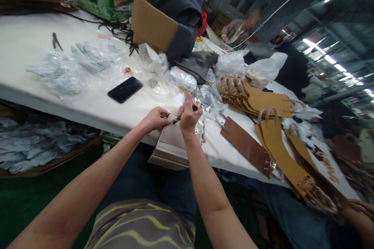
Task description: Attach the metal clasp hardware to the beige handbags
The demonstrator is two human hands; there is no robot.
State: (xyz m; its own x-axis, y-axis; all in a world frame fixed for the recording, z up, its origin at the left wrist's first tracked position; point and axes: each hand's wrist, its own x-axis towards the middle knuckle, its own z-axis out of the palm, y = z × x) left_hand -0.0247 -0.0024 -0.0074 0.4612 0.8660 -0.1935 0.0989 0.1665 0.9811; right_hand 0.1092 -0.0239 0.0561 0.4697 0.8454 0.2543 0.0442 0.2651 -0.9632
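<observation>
A pale beige handbag (172, 140) with a metal fitting lies at the table's front edge, its lower part hanging over my lap. My left hand (159, 118) pinches the bag's top edge near the handle. Closed in a fist over the bag, my right hand (189, 114) grips a dark-handled tool (194, 107). Its thin tip points toward my left fingertips; the fist hides most of it, so I cannot tell its exact kind. Small gold-coloured metal pieces (184, 91) lie just beyond my right hand.
A black phone (125, 90), plastic bags (60, 76) and pliers (55, 41) lie to the left. Behind stands a cardboard box (154, 23). Brown (245, 144) and tan bag pieces (277, 136) spread right. Another person's arm (358, 218) is at the right edge; another person (238, 31) sits farther back.
</observation>
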